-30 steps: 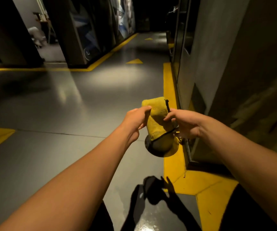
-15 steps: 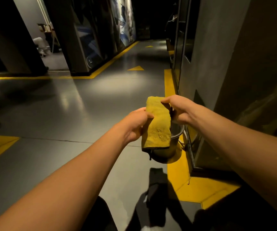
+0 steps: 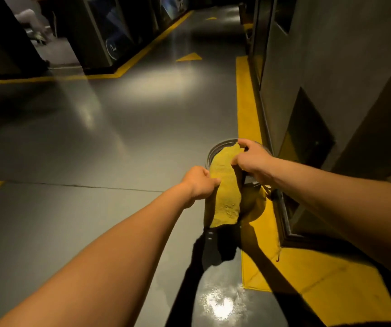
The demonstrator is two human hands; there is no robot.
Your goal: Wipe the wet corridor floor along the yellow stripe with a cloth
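Both hands' fingers (image 3: 241, 147) pinching yellow cloth (image 3: 226, 185)

my left hand (image 3: 200, 184) and right hand (image 3: 252, 161) are both bare: no gloves, no rings, no watch or band at either wrist. my forearms are bare too, uncovered all the way back to where they leave the picture, so no sleeve or cuff shows anywhere. both arms are slim and smooth, with no marks that i can make out in this dim light. nothing else of me shows clearly; the dark shapes at the bottom edge i cannot tell.
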